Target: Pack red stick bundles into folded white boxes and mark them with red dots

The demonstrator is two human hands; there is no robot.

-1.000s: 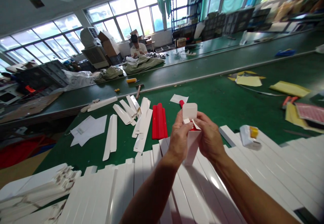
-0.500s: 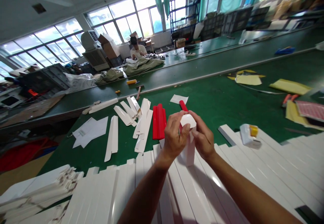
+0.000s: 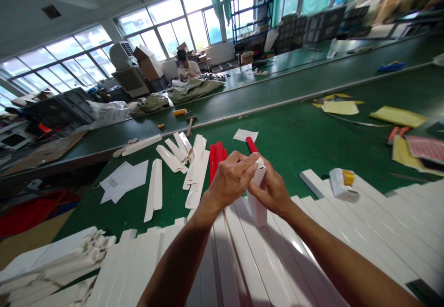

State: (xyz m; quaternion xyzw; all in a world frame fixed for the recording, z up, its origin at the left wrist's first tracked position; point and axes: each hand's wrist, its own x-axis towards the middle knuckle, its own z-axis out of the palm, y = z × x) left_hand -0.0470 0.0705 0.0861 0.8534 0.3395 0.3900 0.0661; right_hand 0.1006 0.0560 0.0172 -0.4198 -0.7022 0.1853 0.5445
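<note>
A narrow white carton (image 3: pixel 257 207) stands upright in front of me, on top of a row of long white boxes (image 3: pixel 249 256). My right hand (image 3: pixel 272 187) is wrapped around its upper part and steadies it. My left hand (image 3: pixel 231 177) is closed at the carton's top end, fingers pressed on the end flap, which they partly cover. Just beyond the hands, one red rod-like piece (image 3: pixel 251 144) sticks out. More red ridged pieces (image 3: pixel 215 156) lie to the left, partly hidden behind my left hand.
Flattened white cartons (image 3: pixel 196 173) and a white paper sheet (image 3: pixel 126 177) lie on the green table (image 3: pixel 284 136). A white tape dispenser (image 3: pixel 342 184) sits on the boxes at right, with yellow sheets (image 3: pixel 398 118) farther off. Across the tables sits another person (image 3: pixel 187 69).
The carton's top flap was raised and open-faced; it is now folded down under my left fingers. My left hand has moved over the top, while my right hand has shifted slightly around the carton.
</note>
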